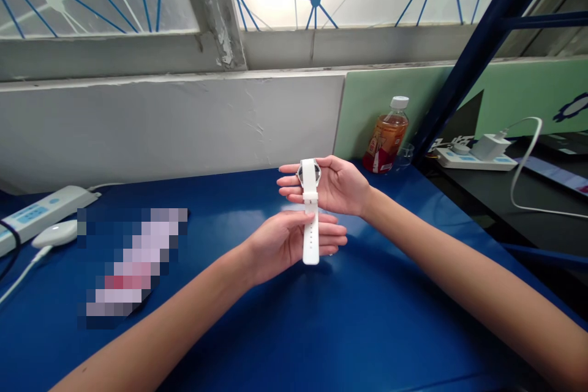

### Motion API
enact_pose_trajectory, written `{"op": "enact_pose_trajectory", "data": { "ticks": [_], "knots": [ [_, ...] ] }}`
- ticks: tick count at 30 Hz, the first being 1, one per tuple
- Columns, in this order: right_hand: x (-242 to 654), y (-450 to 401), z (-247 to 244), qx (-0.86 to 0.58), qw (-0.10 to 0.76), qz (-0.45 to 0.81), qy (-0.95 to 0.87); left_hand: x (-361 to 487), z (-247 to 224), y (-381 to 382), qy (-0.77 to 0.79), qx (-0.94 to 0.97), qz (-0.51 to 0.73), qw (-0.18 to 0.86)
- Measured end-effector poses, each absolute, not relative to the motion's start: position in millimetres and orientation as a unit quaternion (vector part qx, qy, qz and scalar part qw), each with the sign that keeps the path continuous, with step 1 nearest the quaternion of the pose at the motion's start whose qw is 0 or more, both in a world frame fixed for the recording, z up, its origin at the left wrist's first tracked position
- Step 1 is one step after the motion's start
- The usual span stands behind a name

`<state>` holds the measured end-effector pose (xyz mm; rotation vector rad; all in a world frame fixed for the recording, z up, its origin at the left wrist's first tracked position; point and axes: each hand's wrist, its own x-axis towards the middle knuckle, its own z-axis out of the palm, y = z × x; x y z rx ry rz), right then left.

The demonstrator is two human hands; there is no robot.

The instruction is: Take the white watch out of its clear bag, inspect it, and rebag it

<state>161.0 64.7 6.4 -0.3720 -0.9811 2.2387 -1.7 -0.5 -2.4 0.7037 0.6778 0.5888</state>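
Note:
A white wristwatch [310,245] is held above a blue tabletop [376,318], its long strap with holes hanging towards me. My left hand [285,242] pinches the lower strap, thumb on top and fingers stretched out behind it. Just beyond, my right hand [340,187] is palm up and bears the round watch case across its outstretched fingers. A white strap piece covers the middle of the case, so only the dark, silver-rimmed sides show.
Left lie a white power strip [41,214], a white plug-like device [55,234] with a cable, and a blurred-out flat object [138,263]. A drink bottle [386,135] stands at the back right, by a blue metal post [463,67]. Another power strip [478,158] sits beyond.

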Motion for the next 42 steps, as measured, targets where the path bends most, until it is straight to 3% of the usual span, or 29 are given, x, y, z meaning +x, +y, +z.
{"op": "enact_pose_trajectory", "data": {
  "ticks": [5, 8, 13, 18, 24, 29, 35, 42],
  "knots": [
    [164, 60, 6, -0.158, 0.353, 0.857, -0.341, -5, 3, -3, 0.281, 0.331, 0.278, 0.857],
    [165, 52, 6, -0.190, 0.417, 0.832, -0.311, -7, 4, -3, 0.217, 0.291, 0.283, 0.888],
    [170, 38, -2, -0.247, 0.599, 0.696, -0.310, -10, -2, -4, 0.209, 0.203, 0.376, 0.880],
    [173, 30, -20, -0.317, 0.649, 0.561, -0.405, -7, 1, -12, 0.288, 0.218, 0.398, 0.843],
    [165, 14, -22, -0.324, 0.596, 0.519, -0.520, -3, -2, -26, 0.321, 0.317, 0.408, 0.793],
    [162, 4, -18, -0.344, 0.532, 0.521, -0.572, 0, -20, -34, 0.336, 0.447, 0.349, 0.752],
    [160, 0, -15, -0.270, 0.496, 0.648, -0.512, 5, -23, -37, 0.365, 0.465, 0.346, 0.728],
    [174, 5, -1, -0.181, 0.380, 0.806, -0.416, 7, -21, -39, 0.388, 0.457, 0.338, 0.726]
  ]
}}
